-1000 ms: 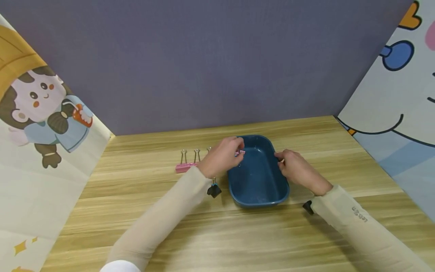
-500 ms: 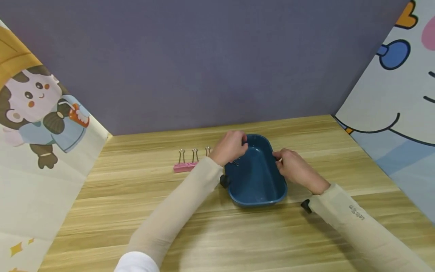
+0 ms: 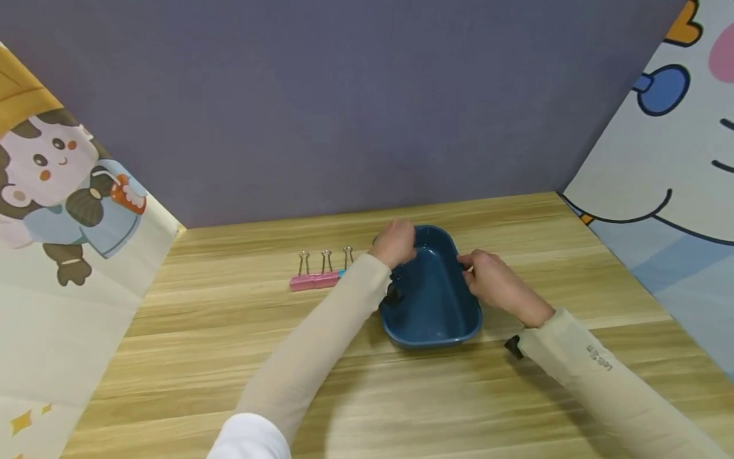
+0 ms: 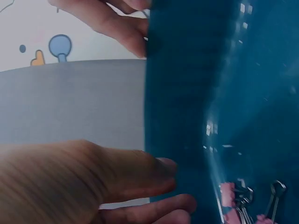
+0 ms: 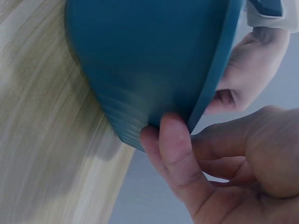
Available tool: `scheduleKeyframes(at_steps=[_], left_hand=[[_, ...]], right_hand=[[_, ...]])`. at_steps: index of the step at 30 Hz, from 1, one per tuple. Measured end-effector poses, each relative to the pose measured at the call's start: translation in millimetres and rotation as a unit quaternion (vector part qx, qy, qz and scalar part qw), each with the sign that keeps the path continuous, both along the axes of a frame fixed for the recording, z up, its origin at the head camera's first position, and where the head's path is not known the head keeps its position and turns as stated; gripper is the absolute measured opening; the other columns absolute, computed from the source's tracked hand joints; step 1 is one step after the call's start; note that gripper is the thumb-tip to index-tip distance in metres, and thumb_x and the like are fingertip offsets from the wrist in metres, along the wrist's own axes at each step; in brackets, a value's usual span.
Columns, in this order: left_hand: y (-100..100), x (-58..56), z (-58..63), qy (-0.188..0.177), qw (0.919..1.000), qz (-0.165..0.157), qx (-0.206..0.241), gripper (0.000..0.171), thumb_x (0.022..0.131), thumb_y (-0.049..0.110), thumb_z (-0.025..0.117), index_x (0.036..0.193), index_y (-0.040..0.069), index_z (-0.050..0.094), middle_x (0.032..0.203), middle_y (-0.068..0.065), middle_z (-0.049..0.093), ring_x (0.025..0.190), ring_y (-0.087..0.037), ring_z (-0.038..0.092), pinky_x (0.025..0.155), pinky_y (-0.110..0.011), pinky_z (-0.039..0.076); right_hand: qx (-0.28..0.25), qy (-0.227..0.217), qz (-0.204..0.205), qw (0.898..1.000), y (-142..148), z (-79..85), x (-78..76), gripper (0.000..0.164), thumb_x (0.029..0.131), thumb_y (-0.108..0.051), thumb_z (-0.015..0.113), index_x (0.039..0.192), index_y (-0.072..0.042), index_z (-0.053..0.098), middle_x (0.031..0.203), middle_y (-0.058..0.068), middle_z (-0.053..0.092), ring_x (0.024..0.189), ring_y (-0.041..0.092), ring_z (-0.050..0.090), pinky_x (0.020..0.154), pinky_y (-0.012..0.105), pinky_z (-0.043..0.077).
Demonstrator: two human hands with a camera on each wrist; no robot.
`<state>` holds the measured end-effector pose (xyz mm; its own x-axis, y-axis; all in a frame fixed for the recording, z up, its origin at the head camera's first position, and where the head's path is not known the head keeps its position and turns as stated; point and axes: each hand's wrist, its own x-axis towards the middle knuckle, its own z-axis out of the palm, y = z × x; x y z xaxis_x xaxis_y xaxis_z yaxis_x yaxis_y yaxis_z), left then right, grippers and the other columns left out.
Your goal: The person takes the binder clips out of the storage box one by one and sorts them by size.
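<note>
The right hand (image 3: 497,282), fingers clamped on the tray (image 3: 438,299), likely steadied it near the tabletop's (image 3: 195,331) far edge; whether the left hand (image 3: 395,242) gripped anything was unclear.

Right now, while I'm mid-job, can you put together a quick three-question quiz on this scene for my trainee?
1. True or false: the right hand pinches the rim of the dark blue bin.
2. In the left wrist view, what colour are the binder clips inside the bin? A) green B) pink C) yellow
3. On which side of the bin, the person's left or right, does the row of binder clips sit on the wood-grain tabletop?

Key: 1. True. 2. B. 3. The person's left.
</note>
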<state>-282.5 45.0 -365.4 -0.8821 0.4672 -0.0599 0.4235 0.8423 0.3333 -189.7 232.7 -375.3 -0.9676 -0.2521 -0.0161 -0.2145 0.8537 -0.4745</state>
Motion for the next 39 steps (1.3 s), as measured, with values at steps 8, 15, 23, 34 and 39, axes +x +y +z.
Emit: scheduleKeyframes(at_steps=[8,15,23,34,39], left_hand=[[0,-4.0,-6.4,-0.015,0.9989,0.004,-0.043,0.017,0.084,0.0,0.062,0.069,0.008,0.062,0.058,0.001,0.046,0.052,-0.013,0.042,0.046,-0.025,0.04],[6,-5.1,-11.0,0.019,0.9957,0.024,-0.088,0.005,0.086,0.01,0.063,0.086,0.009,0.067,0.077,-0.002,0.06,0.063,-0.014,0.052,0.052,-0.027,0.044],[9,-0.4,-19.0,0.004,0.9941,0.029,-0.104,0.023,0.094,0.012,0.053,0.114,0.009,0.065,0.108,-0.012,0.062,0.062,-0.016,0.05,0.048,-0.026,0.04],[12,0.6,-23.1,-0.026,0.9952,-0.008,-0.094,0.027,0.097,0.007,0.05,0.12,0.009,0.062,0.117,-0.012,0.059,0.076,-0.018,0.056,0.058,-0.028,0.043],[15,-0.6,-24.1,-0.034,0.9955,-0.017,-0.087,0.022,0.095,0.008,0.052,0.113,0.009,0.065,0.106,-0.01,0.062,0.069,-0.017,0.055,0.055,-0.027,0.042]], right_hand=[[0.0,0.0,0.004,1.0,-1,0.6,1.5,0.037,0.091,0.005,0.049,0.127,0.015,0.049,0.104,0.024,0.055,0.074,0.022,0.056,0.055,0.028,0.046],[-0.003,0.003,0.007,1.0,-2,0.2,1.5,0.037,0.091,0.005,0.05,0.127,0.015,0.049,0.106,0.024,0.056,0.076,0.021,0.056,0.054,0.027,0.046],[-0.005,-0.004,0.006,1.0,-1,-0.2,2.7,0.037,0.091,0.005,0.049,0.127,0.015,0.048,0.106,0.024,0.055,0.077,0.021,0.056,0.054,0.027,0.046],[-0.01,-0.009,0.002,1.0,-1,0.6,2.5,0.037,0.092,0.004,0.049,0.127,0.015,0.048,0.103,0.022,0.055,0.079,0.023,0.057,0.055,0.027,0.048],[-0.008,-0.005,0.001,1.0,0,0.1,1.3,0.037,0.092,0.003,0.05,0.127,0.015,0.049,0.102,0.021,0.055,0.079,0.023,0.057,0.056,0.028,0.048]])
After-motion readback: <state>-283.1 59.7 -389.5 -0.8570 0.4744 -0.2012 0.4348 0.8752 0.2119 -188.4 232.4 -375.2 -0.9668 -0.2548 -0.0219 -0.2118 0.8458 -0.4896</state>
